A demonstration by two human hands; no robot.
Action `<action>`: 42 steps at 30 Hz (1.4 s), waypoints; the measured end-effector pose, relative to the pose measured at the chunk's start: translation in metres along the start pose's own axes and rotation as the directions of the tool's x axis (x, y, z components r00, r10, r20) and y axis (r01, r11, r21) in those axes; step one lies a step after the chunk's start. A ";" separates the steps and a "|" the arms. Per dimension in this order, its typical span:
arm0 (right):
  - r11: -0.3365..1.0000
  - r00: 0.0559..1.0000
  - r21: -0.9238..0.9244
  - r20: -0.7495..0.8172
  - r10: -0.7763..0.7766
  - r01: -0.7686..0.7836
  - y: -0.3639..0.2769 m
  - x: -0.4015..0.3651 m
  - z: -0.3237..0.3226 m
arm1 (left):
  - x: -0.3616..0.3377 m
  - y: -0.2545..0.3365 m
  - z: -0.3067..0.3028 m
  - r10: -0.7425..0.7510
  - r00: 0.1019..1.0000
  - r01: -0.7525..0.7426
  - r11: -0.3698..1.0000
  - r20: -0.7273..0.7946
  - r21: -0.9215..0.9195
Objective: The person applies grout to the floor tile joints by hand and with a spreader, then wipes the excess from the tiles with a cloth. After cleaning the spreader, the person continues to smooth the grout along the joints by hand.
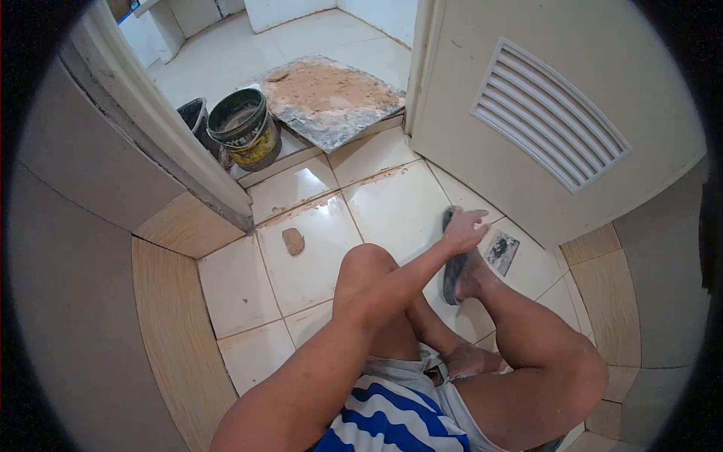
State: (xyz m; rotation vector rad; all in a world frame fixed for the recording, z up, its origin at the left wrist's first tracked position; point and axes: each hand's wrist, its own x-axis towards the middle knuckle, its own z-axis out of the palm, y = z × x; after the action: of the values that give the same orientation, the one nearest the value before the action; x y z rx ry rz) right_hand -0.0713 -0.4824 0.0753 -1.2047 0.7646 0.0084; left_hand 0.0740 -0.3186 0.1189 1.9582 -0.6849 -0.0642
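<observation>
My left hand (465,230) reaches across my body to my right foot. Its fingers are apart over the front of a dark slipper (452,279) on that foot, and nothing shows in them. Just right of the hand lies a square floor drain cover (501,251) with dark smears. My right hand is out of view. On the tiles ahead of my bent left knee lies a small brown lump (293,241) with a rounded end.
Past the doorway, a board (331,135) carries spread brown mortar (331,87). A dark bucket (260,147) with yellow markings stands beside it, next to another black container (193,113). A door (452,113) with a louvred vent (553,113) stands at right. Brown residue marks the tile joints.
</observation>
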 end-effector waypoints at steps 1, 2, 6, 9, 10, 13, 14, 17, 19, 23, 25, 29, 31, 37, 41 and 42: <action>0.997 0.996 0.031 -0.058 -0.065 0.067 -0.012 -0.003 -0.016 | -0.013 0.004 -0.011 -0.001 1.000 0.001 1.000 0.003 0.007; 0.986 0.981 0.068 -0.137 -0.140 0.150 -0.021 -0.007 -0.041 | -0.025 0.010 -0.021 -0.119 0.989 0.101 0.978 -0.090 -0.185; 0.876 0.817 0.091 -0.416 -0.398 0.473 -0.076 -0.027 -0.122 | -0.088 0.012 -0.064 -0.259 0.942 0.332 0.810 0.213 -0.484; 0.767 0.635 0.038 -0.587 -0.501 0.640 -0.112 -0.044 -0.176 | -0.139 0.005 -0.096 -0.147 0.938 0.341 0.540 0.313 -0.769; 0.739 0.581 0.012 -0.627 -0.519 0.673 -0.120 -0.048 -0.193 | -0.149 0.007 -0.114 -0.152 0.971 0.235 0.758 0.187 -0.608; 0.687 0.468 -0.057 -0.691 -0.551 0.724 -0.140 -0.048 -0.217 | -0.184 0.002 -0.153 -0.410 0.912 0.310 0.682 0.004 -0.663; 0.674 0.446 -0.069 -0.699 -0.559 0.736 -0.145 -0.038 -0.225 | -0.196 0.005 -0.165 -0.420 0.907 0.302 0.681 -0.017 -0.667; 0.657 0.424 -0.077 -0.707 -0.567 0.750 -0.157 -0.013 -0.234 | -0.234 0.014 -0.198 -0.552 0.815 0.301 0.662 -0.175 -0.687; 0.624 0.399 -0.081 -0.703 -0.589 0.778 -0.168 0.003 -0.234 | -0.260 0.017 -0.218 -0.596 0.757 0.174 0.578 -0.267 -0.798; 0.598 0.383 -0.083 -0.697 -0.606 0.797 -0.173 0.006 -0.242 | -0.296 0.023 -0.234 -0.594 0.751 0.157 0.583 -0.287 -0.797; 0.624 0.422 -0.072 -0.675 -0.605 0.779 -0.171 -0.021 -0.241 | -0.290 0.041 -0.228 -0.412 0.910 0.309 0.734 -0.035 -0.604; 0.675 0.497 -0.052 -0.635 -0.591 0.736 -0.172 -0.090 -0.232 | -0.222 0.086 -0.134 0.064 0.811 0.096 0.966 0.581 -0.240; 0.657 0.431 -0.087 -0.689 -0.583 0.749 -0.160 -0.135 -0.245 | -0.199 0.082 -0.058 0.223 0.750 0.013 0.936 0.622 -0.351; 0.640 0.269 -0.080 -0.862 -0.429 0.765 -0.076 -0.288 -0.334 | -0.188 0.078 0.155 0.332 0.330 0.279 0.860 0.884 -0.427; 0.680 -0.059 -0.249 -0.955 -0.290 0.690 -0.013 -0.403 -0.329 | -0.169 0.141 0.110 0.589 0.223 0.470 0.633 0.777 -0.615; 0.674 -0.123 -0.295 -0.949 -0.291 0.677 0.006 -0.433 -0.327 | -0.172 0.141 0.116 0.547 0.221 0.579 0.592 0.807 -0.560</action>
State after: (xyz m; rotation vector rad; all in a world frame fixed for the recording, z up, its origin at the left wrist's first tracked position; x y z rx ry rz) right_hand -0.5723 -0.5890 0.2551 -0.9818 1.3251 -1.7971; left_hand -0.1696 -0.3745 0.1392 0.6633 -1.1447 -1.5841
